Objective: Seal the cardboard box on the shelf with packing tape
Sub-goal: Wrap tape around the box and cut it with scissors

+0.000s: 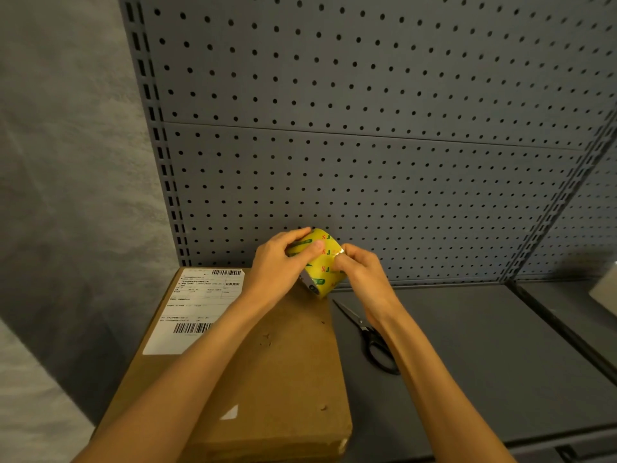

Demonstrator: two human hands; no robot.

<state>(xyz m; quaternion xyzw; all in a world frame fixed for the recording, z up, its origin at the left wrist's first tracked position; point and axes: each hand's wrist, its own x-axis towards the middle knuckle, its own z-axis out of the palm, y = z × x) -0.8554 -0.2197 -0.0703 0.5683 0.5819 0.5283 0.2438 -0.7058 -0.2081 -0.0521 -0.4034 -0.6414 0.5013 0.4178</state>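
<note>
A flat brown cardboard box (pixel 283 379) lies on the grey shelf (pixel 484 362), with a white shipping label (pixel 197 309) on its far left corner. Above the box's far edge I hold a yellow roll of packing tape (pixel 325 265) with red and green print. My left hand (pixel 280 262) grips the roll from the left, thumb across its face. My right hand (pixel 360 272) pinches the loose tape end at the roll's right side with its fingertips.
Black-handled scissors (pixel 367 335) lie on the shelf just right of the box, under my right forearm. A grey pegboard panel (pixel 367 145) rises behind the shelf. A pale object (pixel 604 292) sits at the far right edge. A grey wall stands to the left.
</note>
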